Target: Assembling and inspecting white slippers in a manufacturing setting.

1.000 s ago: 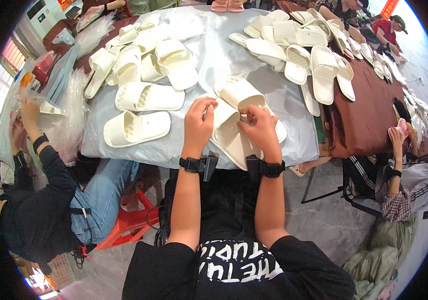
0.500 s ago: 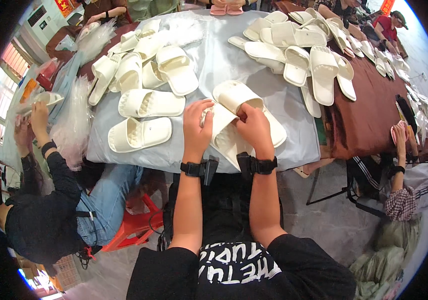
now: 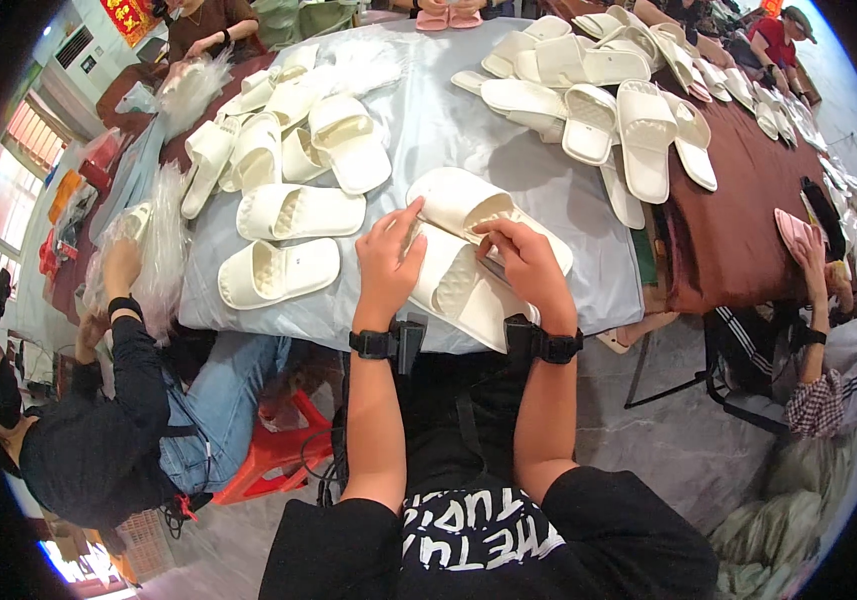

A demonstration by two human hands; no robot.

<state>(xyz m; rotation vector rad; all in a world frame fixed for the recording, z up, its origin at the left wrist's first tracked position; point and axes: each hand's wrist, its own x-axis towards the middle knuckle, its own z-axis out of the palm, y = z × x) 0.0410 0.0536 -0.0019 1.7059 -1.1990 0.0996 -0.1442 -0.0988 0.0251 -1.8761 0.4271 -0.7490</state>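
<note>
Two cream slippers lie side by side in front of me. My left hand [image 3: 388, 258] closes on the toe end of the nearer slipper [image 3: 448, 278], its fingertips reaching the gap beside the farther slipper [image 3: 458, 198]. My right hand [image 3: 528, 265] has its fingers bent and closed at the inner edge of the nearer slipper's strap, between the two slippers. Its thumb is partly hidden below the fingers. Both slippers point toes to the left, with their heels slanting down to the right.
Left of my hands lie two single slippers [image 3: 280, 272] and a slipper pile [image 3: 293, 140]. Another slipper pile [image 3: 598, 95] lies at the far right. A co-worker [image 3: 98, 430] at left handles a clear plastic bag [image 3: 163, 240]; another person's hand [image 3: 803, 250] at right holds a pink slipper [image 3: 790, 228].
My right hand has shifted right and toward me, its fingers loosening from deep under the strap. The slipper pair has moved slightly left. The left co-worker's slipper has gone in among the clear plastic.
</note>
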